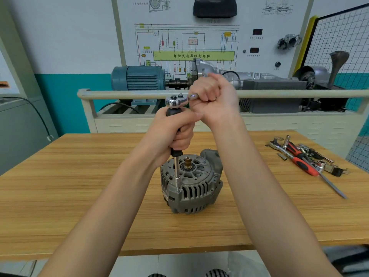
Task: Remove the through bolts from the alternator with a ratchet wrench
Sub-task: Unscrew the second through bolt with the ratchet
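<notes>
The left hand (175, 134) is curled tight round the black plastic handle (174, 112) of a long driver extension, thumb lying across the top of its fist. Directly above that hand sits the chrome ratchet wrench (176, 100), its round head seated on the handle's top end. The right hand (212, 96), just right of and slightly higher than the left, is closed in a fist round the wrench's grip, so the wrench's long axis runs roughly level, from its head rightward and away into the fist; most of the grip is hidden.

Below the left hand the slim steel shaft (177, 172) drops straight down, upright, its tip meeting a through bolt (177, 190) at the near-left rim of the grey cast-metal alternator (191, 188); the bolt head itself is too small to make out clearly. The alternator stands on the striped wooden counter (79, 196) under both hands, brass-tipped shaft end pointing up. Far right of the right hand lies a cluster of loose tools (307, 158), including a red-and-black-handled one.
</notes>
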Action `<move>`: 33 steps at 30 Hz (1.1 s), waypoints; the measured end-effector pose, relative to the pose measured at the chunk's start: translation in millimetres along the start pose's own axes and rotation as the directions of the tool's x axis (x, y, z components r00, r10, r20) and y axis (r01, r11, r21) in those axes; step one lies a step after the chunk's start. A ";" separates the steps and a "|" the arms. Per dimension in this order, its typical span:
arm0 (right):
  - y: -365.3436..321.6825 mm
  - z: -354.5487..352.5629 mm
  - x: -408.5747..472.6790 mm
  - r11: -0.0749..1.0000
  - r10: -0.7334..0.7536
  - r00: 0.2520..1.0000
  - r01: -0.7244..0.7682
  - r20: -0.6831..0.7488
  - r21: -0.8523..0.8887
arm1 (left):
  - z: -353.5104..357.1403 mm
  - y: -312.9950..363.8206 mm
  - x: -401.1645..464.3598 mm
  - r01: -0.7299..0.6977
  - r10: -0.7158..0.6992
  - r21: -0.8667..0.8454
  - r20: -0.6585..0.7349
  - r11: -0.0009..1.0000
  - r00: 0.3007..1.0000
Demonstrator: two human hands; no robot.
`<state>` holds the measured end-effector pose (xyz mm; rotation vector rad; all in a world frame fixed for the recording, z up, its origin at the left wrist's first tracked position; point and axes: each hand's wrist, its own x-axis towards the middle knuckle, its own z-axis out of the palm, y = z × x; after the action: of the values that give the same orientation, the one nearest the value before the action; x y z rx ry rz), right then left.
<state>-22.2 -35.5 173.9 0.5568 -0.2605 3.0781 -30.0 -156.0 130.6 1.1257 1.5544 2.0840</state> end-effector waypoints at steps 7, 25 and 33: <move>40.0 9.3 -55.4 0.662 -0.606 0.743 0.669 0.284 -0.338 | 12.3 -5.6 3.7 -0.078 0.098 0.067 -0.378 0.995 0.920; -3.0 -7.9 12.1 0.996 0.079 0.995 -0.082 -0.057 -0.045 | -7.0 -5.4 3.4 0.036 -0.033 -0.021 0.118 0.999 0.992; 12.5 6.3 -33.2 0.867 -0.455 0.887 0.462 0.079 -0.187 | 7.9 -9.5 4.1 -0.014 0.019 0.020 -0.244 1.000 0.970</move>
<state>10.7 -47.9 166.1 0.5633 -0.3731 2.5473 -28.7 -144.6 124.5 0.9178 1.6798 2.2958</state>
